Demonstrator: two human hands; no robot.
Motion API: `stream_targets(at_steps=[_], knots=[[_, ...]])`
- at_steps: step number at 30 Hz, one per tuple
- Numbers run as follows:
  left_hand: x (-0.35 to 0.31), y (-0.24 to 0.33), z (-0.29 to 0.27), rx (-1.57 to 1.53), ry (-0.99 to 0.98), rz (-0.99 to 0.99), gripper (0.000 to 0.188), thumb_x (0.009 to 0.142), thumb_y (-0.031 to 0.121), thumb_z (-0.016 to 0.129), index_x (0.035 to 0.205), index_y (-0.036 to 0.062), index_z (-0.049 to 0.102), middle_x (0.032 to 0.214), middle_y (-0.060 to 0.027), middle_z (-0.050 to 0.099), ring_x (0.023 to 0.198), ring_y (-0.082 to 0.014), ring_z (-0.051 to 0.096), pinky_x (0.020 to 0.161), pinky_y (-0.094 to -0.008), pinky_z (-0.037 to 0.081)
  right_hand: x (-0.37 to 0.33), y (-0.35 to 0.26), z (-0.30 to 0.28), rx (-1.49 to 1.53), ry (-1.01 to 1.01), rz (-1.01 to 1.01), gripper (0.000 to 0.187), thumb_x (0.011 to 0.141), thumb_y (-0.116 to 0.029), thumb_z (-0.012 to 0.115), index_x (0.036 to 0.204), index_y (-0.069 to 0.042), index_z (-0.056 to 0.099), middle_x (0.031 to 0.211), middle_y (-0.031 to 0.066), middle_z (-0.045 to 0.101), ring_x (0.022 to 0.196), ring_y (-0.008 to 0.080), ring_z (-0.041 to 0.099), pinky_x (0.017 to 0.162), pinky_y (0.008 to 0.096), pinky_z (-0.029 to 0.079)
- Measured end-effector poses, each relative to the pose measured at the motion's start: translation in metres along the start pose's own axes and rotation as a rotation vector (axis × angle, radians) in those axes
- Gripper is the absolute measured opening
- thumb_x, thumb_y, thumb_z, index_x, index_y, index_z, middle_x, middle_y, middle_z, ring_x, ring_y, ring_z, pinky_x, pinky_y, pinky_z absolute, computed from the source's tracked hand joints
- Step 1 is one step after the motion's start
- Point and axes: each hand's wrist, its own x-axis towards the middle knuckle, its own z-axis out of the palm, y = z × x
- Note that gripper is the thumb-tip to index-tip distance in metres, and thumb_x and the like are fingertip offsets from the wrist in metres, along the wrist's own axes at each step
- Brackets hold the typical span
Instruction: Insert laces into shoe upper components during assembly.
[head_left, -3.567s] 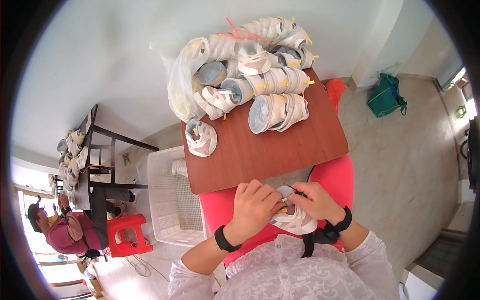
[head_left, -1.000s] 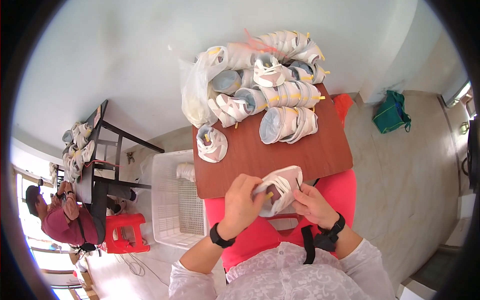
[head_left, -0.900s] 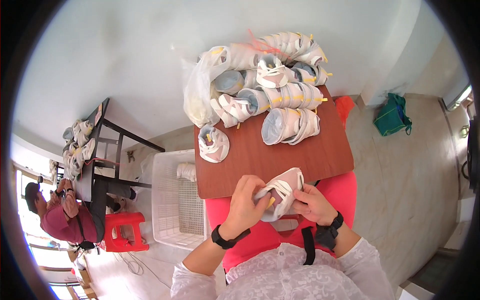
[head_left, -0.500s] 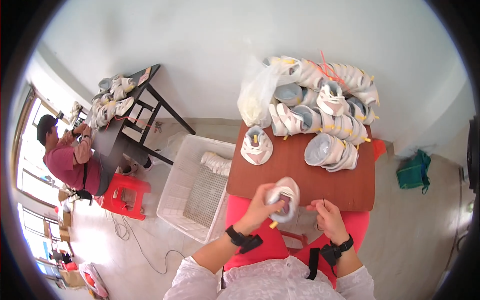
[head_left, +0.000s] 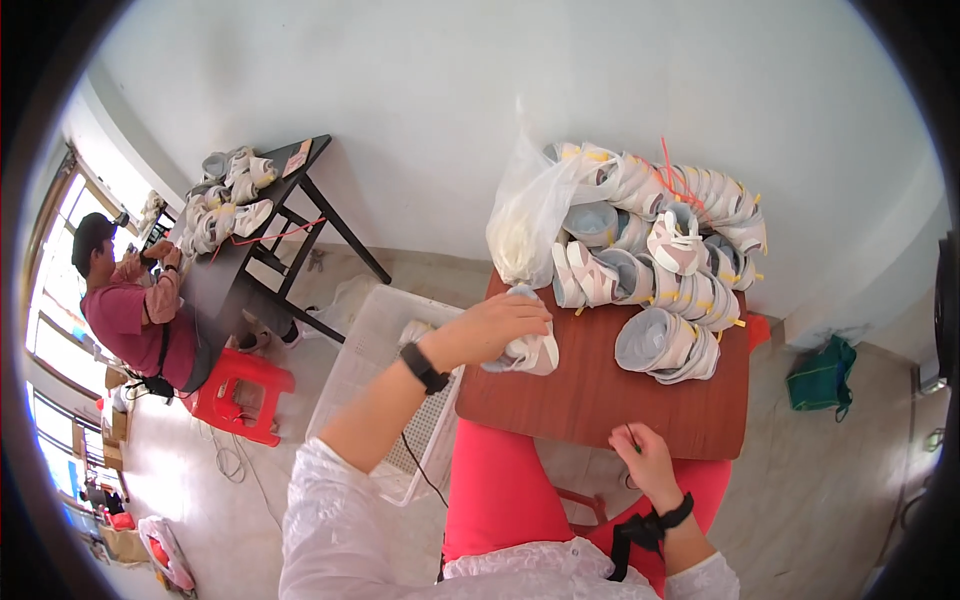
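Note:
Near the table's left edge, my left hand [head_left: 492, 328] is wrapped over a white and mauve shoe upper [head_left: 532, 352]. A pale blue-grey collar shows just beyond my fingers; whether one shoe or two lie under the hand I cannot tell. My right hand [head_left: 648, 462], at the table's front edge above my lap, pinches a thin dark needle-like tool [head_left: 633, 438]. Close by on the right stands a short nested stack of shoe uppers [head_left: 667, 345] with blue-grey linings and yellow tabs.
More nested shoe uppers [head_left: 690, 190] with red cord fill the back of the brown table [head_left: 590, 400], beside a clear plastic bag [head_left: 520, 225]. A white crate [head_left: 345, 400] stands left. Further left, a person [head_left: 140, 320] sits on a red stool [head_left: 243, 395] at a dark table.
My left hand has carried the shoe upper from above my lap forward to the table's left side. My right hand stays near the front edge with the thin tool.

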Motion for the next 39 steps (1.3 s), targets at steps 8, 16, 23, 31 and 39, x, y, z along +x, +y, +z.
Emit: stream_targets(at_steps=[8,16,23,31,39], knots=[[0.044,-0.043,0.004,0.471,-0.151,0.507,0.017,0.072,0.008,0.063,0.088,0.0080,0.057,0.110,-0.0041,0.058,0.122,-0.0257,0.047,0.105,-0.0384,0.038,0.133,-0.049,0.094,-0.390,0.123,-0.460,0.061,0.078,-0.025,0.073,0.127,-0.003,0.045,0.099,0.0170,0.066,0.090,0.0317,0.065,0.077,0.0373,0.051],[0.008,-0.069,0.012,0.396,0.197,-0.024,0.045,0.079,0.013,0.065,0.123,0.0079,0.053,0.120,-0.0098,0.055,0.120,-0.0282,0.048,0.101,-0.0380,0.038,0.167,-0.031,0.130,-0.468,0.134,-0.117,0.063,0.082,-0.036,0.064,0.131,-0.004,0.042,0.103,0.0221,0.065,0.093,0.0388,0.063,0.080,0.0447,0.049],[-0.030,-0.080,0.061,-0.603,0.478,-0.539,0.034,0.097,0.019,0.046,0.125,0.0009,0.052,0.119,-0.0175,0.059,0.111,-0.0274,0.056,0.095,-0.0337,0.041,0.169,-0.041,0.129,-0.713,0.191,-0.334,0.049,0.084,-0.037,0.062,0.119,-0.002,0.055,0.102,0.0195,0.063,0.093,0.0372,0.062,0.078,0.0447,0.049],[-0.006,-0.115,0.075,-0.465,0.456,-0.610,0.032,0.098,0.022,0.045,0.119,0.0004,0.057,0.107,-0.0170,0.063,0.100,-0.0262,0.060,0.087,-0.0328,0.045,0.185,-0.045,0.122,-0.766,0.035,-0.061,0.048,0.084,-0.035,0.063,0.117,-0.001,0.055,0.103,0.0201,0.062,0.093,0.0354,0.062,0.078,0.0418,0.049],[-0.004,-0.114,0.074,-0.488,0.470,-0.578,0.034,0.098,0.026,0.047,0.118,0.0011,0.058,0.108,-0.0173,0.063,0.098,-0.0262,0.059,0.087,-0.0335,0.045,0.199,-0.061,0.112,-0.546,0.177,-0.426,0.039,0.084,-0.027,0.064,0.114,-0.003,0.059,0.092,0.0168,0.067,0.083,0.0345,0.065,0.072,0.0405,0.051]])
